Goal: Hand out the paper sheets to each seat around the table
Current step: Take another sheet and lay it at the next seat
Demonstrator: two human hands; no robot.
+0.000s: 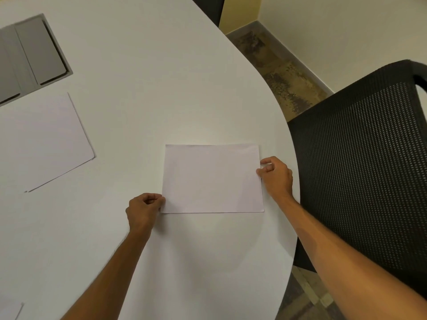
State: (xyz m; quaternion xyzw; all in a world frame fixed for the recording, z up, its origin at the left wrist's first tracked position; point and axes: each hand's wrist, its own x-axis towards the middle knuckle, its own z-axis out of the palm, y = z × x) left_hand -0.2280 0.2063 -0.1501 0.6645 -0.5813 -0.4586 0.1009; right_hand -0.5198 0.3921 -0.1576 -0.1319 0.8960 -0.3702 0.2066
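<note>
A white table (184, 88) with a rounded edge fills most of my view, set in a room with cream walls (346, 31) and a mottled brown carpet floor (282, 72) along a grey skirting. On my feed, a single paper sheet (212, 179) lies flat on the table near its right-hand curve, long side toward me, in front of a black mesh chair (360, 158) that stands just beside the table edge.

Both hands are on that sheet. The left hand (144, 210) is at the sheet's lower left corner, fingers curled in and thumb meeting them so that they pinch the paper's edge. The right hand (276, 176) is at the upper part of the sheet's right edge, thumb and forefinger closed on the margin, the other fingers folded under the palm. Both forearms are bare and reach in from the bottom of the view.

Off to the left, well apart from the held sheet, I see a small stack of sheets (44, 144) lying at an angle; its lower edge shows more than one layer. Beyond it, a grey hatch (34, 58) with two lids is set into the tabletop. A corner of another sheet (10, 311) shows at the bottom left. At the top, part of a second dark chair (209, 8) shows behind the table's far edge.
</note>
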